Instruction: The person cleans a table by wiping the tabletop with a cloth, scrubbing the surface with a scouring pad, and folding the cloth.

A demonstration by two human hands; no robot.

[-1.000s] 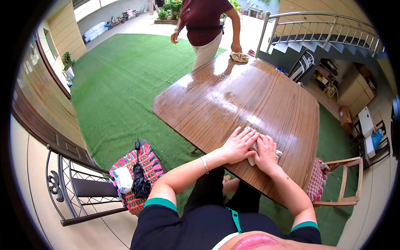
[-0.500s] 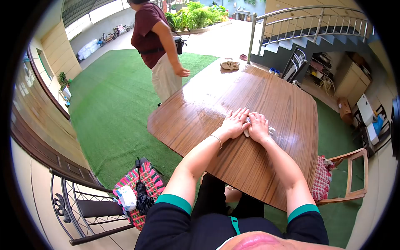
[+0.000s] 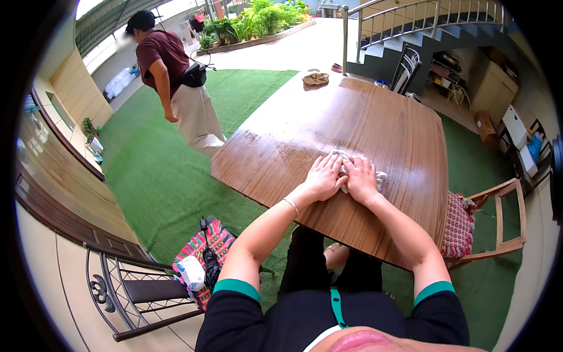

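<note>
A pale crumpled cloth (image 3: 380, 178) lies on the wooden table (image 3: 387, 123), mostly hidden beneath my hands. My left hand (image 3: 324, 178) rests palm down at the cloth's left side, fingers extended forward. Just beside it, my right hand (image 3: 360, 179) presses flat on top of the cloth, fingers stretched out. The two hands touch or nearly touch at the thumbs. Wet, shiny patches show on the tabletop around and to the left of them. A beige folded item (image 3: 315, 77) sits at the table's far edge.
Another person (image 3: 170, 73) stands on the green mat left of the table. A patterned chair (image 3: 220, 237) with a bag and packet is at the lower left, beside a metal-framed chair (image 3: 153, 290). A wooden chair (image 3: 459, 226) touches the right side. Stairs rise behind.
The other person has moved left, away from the table, and bends forward. The camera view has shifted a little. Both my hands remain at the cloth, with the left hand slightly lower.
</note>
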